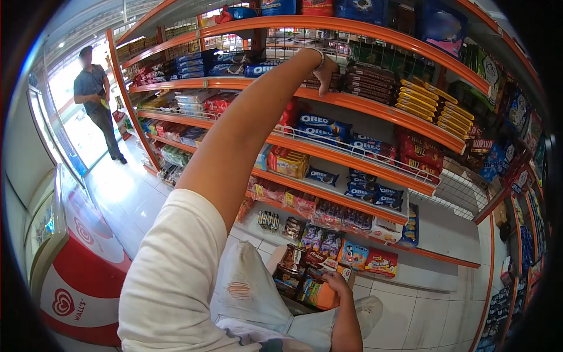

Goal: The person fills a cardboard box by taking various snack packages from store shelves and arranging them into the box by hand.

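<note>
My left hand [324, 71] reaches up to the second shelf from the top. Its thumb lies across the front of a small stack of dark brown packets [336, 81], and the other fingers curl over them, partly hidden. More brown packets [369, 83] are stacked just to the right. Low down between my knees stands a carton filled with snack packs, among them a brown Arden pack [315, 259]. My right hand [336, 283] is at the carton's right side with its fingers bent over the packs; what they grip is not clear. An orange pack [327, 296] lies below that hand.
Orange-edged shelves [375, 108] hold Oreo packs [322, 126], yellow packets [416, 100] and red Ritz packs [419, 154]. A red and white Wall's freezer [82, 281] stands at left. Another person [94, 100] stands near the bright doorway. More stocked shelving [522, 246] runs along the right.
</note>
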